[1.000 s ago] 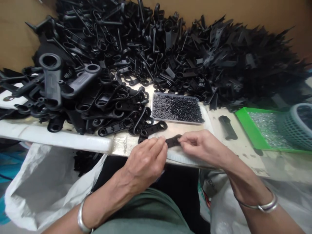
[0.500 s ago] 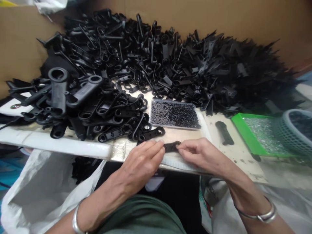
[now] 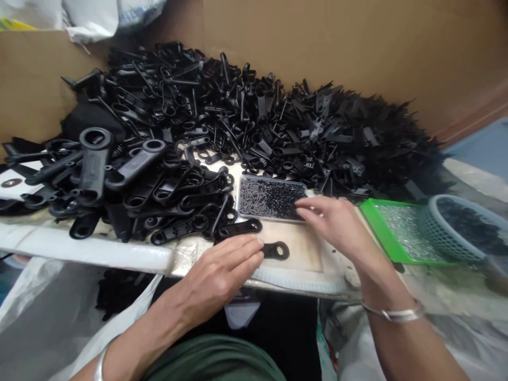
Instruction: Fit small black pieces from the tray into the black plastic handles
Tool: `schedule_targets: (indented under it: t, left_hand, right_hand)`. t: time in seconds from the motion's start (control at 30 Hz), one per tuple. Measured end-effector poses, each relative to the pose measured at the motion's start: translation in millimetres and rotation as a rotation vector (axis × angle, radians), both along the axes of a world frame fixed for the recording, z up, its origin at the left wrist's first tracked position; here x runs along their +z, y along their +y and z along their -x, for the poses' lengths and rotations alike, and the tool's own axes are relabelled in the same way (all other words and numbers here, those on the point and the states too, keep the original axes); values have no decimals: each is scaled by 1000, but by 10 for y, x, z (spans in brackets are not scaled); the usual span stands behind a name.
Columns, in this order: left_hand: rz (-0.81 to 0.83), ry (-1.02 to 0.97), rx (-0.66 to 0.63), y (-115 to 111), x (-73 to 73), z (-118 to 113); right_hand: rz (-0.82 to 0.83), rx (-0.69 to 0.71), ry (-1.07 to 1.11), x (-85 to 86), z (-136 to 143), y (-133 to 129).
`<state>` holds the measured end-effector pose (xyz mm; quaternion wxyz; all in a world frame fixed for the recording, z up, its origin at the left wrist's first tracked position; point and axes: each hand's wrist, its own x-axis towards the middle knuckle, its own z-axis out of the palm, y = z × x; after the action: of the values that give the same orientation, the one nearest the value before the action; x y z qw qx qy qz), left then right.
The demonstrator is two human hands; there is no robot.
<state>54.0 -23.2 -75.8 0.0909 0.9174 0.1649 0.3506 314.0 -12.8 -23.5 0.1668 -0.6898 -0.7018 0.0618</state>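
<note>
My left hand [image 3: 224,267] presses a black plastic part [image 3: 281,250] to the tabletop near the front edge, its fingers closed over one end. The part's ringed end sticks out to the right; the rest lies hidden under the fingers. My right hand [image 3: 337,223] is over the right end of a shallow clear tray [image 3: 273,218], thumb and forefinger apart at the small pieces inside. Small grey pieces [image 3: 254,196] fill the tray's left side and small black pieces [image 3: 283,201] its right. No piece shows between the right fingertips.
Heaped black plastic parts [image 3: 130,174] lie at the left, with a larger pile [image 3: 238,106] behind against cardboard [image 3: 317,42]. At the right, a green tray [image 3: 375,233] holds small clear or silvery pieces beside a light-blue basket [image 3: 448,233]. A white sack [image 3: 59,317] hangs below the left edge.
My right hand has left the ringed end of the black plastic part and moved up to the clear tray. My left hand stays on the part. The camera view has shifted.
</note>
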Motion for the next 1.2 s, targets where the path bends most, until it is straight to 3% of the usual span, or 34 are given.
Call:
schedule_targets:
  t: [0.07,0.2,0.4,0.57,0.8,1.03,1.2]
  left_hand:
    - [-22,-42,-18,-12,49,10]
    - [-21,-29,66,62,266,-4]
    - [40,413,356,534,552,-226]
    - [94,629,319,872,576,-550]
    - [146,718,349,947,572,-849]
    - [154,746,370,991,575,-760]
    - [146,745,401,1006,632,-678]
  right_hand:
    - [16,30,-197,-55,16,173]
    - [71,39,-279,-151,59,347]
    - [98,46,-293,-191,12,347]
    - [66,50,-226,-141,-44,285]
    - [-13,24,-9,-41,-16,141]
    - [-97,-23,184,75,74,-28]
    - [-115,-35,307,58,46,-80]
